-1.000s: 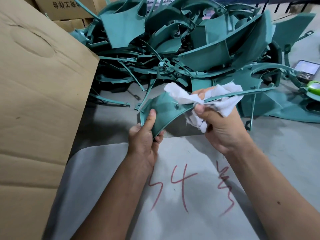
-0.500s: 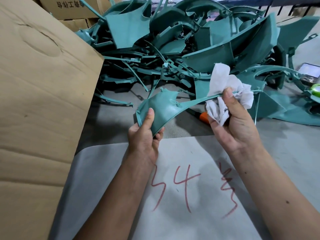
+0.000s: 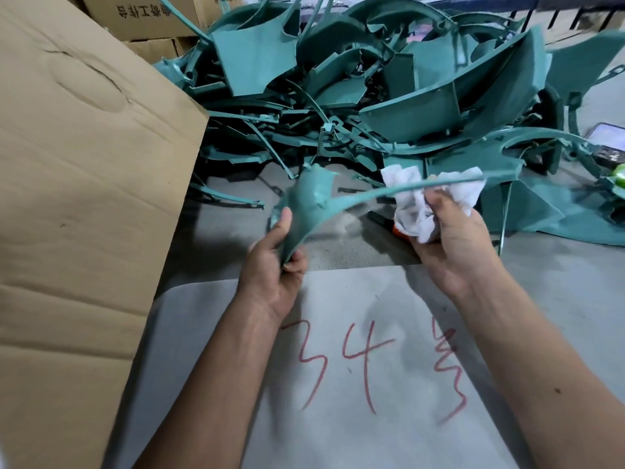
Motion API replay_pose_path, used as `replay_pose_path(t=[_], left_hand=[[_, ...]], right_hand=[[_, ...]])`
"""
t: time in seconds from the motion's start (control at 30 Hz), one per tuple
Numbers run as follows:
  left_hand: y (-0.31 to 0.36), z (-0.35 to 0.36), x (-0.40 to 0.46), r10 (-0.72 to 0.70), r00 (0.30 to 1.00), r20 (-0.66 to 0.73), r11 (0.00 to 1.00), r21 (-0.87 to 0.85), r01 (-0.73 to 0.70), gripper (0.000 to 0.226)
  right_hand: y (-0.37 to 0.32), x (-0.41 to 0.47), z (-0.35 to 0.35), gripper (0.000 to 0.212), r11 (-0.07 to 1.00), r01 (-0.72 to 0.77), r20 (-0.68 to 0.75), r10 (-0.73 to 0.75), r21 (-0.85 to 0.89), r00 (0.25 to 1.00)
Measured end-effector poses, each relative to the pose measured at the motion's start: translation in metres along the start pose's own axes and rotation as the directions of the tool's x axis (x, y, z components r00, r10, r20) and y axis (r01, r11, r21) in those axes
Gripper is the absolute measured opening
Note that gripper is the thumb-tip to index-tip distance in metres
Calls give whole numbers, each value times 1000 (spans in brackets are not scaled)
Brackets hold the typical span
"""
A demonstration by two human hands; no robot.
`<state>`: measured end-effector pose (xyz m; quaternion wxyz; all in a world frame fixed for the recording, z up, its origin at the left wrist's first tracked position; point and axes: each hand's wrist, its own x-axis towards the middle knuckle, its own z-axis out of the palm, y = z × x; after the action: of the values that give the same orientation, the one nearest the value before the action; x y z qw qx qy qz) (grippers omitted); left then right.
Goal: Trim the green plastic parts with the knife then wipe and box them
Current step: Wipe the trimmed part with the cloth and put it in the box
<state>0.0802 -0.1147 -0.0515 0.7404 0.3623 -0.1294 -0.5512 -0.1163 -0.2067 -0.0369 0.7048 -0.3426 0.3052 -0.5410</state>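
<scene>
held part: green plastic part (image 3: 313, 201), matte teal moulding, broad curved fin at its left end tapering to a long thin arched strip that runs toward 3 o'clock; small tabs along its top edge; held in the air above the desk, in front of the pile
left hand (image 3: 275, 269): grips the fin's lower end, thumb laid flat up its face, fingers (image 3: 296, 264) curled behind and pinching the edge
right hand (image 3: 453, 242): fingers curled round a crumpled white cloth (image 3: 422, 204), cloth bunched against the thin strip; strip crosses over the cloth's top, touching it
cloth texture: soft, wrinkled, bright white, lobes sticking out at 12 and 2 o'clock of the hand
pile (image 3: 389, 93): heap of the same green mouldings at 12 o'clock, curved panels, thin arcs and straps tangled together, smooth matte surfaces
knife (image 3: 399, 230): only an orange bit with a dark end shows under the right hand, lying on the desk; rest hidden
desk (image 3: 558, 282): grey, dull surface
sheet (image 3: 338, 384): pale grey sheet with rounded corner at 6 o'clock, red scrawled marks on it
cardboard box (image 3: 77, 198): big brown corrugated flap at 9 o'clock, creased, round dent near its top
far boxes (image 3: 145, 15): brown cartons with black print at 11 o'clock
device (image 3: 608, 137): flat dark item with pale screen at 3 o'clock, partly behind green parts
</scene>
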Motion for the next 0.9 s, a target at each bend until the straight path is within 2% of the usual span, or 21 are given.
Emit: replay_pose_path(t=[0.07,0.1,0.17,0.23,0.3,0.37,0.47,0.5,0.57,0.6,0.63,0.67,0.7,0.73,0.8,0.87,0.9], left_hand=[[-7,3,-3,-77,988,136,994,89,65,24],[-10,5,-4,-87,984,154,987,148,64,25],[-16,10,-2,-66,992,107,966,255,37,25],[-19,11,0,-66,995,72,941,335,38,27],[-20,7,3,-77,995,66,920,389,45,30],[-20,3,4,-52,997,52,913,408,26,31],[-19,4,4,12,1000,-17,910,414,-4,43],[-20,5,4,37,998,-41,915,403,-18,47],[-21,5,5,93,989,-115,929,369,-44,42],[-21,6,6,106,983,-151,942,332,-50,33],[-20,9,5,93,981,-168,962,270,-45,25],[-19,12,4,61,986,-157,980,195,-30,22],[-18,15,1,26,992,-124,991,136,-9,25],[-18,17,-2,-4,997,-72,992,127,13,34],[-21,20,-10,-66,995,81,969,243,45,49],[-29,25,-21,-133,964,230,931,363,42,42],[-34,28,-25,-149,953,263,925,377,41,34]], right_hand=[[4,-3,7,36,984,-167,111,159,67,981],[6,-7,11,47,957,-269,207,244,104,947],[9,-13,12,65,908,-408,398,343,89,851],[9,-17,7,65,912,-410,489,351,15,799],[6,-18,6,49,933,-361,531,308,-5,789],[5,-16,4,35,954,-294,515,278,-53,811],[6,-10,0,41,951,-254,419,305,-174,856],[5,-10,2,34,952,-238,387,297,-194,873],[7,-10,3,5,967,-191,381,243,-168,892],[10,-9,3,22,979,-157,365,195,-131,910],[11,-10,7,27,981,-159,318,186,-107,930],[13,-9,8,20,987,-148,251,159,-62,955],[13,-11,13,8,989,-146,175,149,-30,973],[15,-10,13,18,995,-100,130,99,6,987],[18,-12,17,30,999,-35,64,32,38,997],[19,-17,21,26,999,12,42,-14,39,999],[19,-19,22,24,999,19,36,-21,44,999]])
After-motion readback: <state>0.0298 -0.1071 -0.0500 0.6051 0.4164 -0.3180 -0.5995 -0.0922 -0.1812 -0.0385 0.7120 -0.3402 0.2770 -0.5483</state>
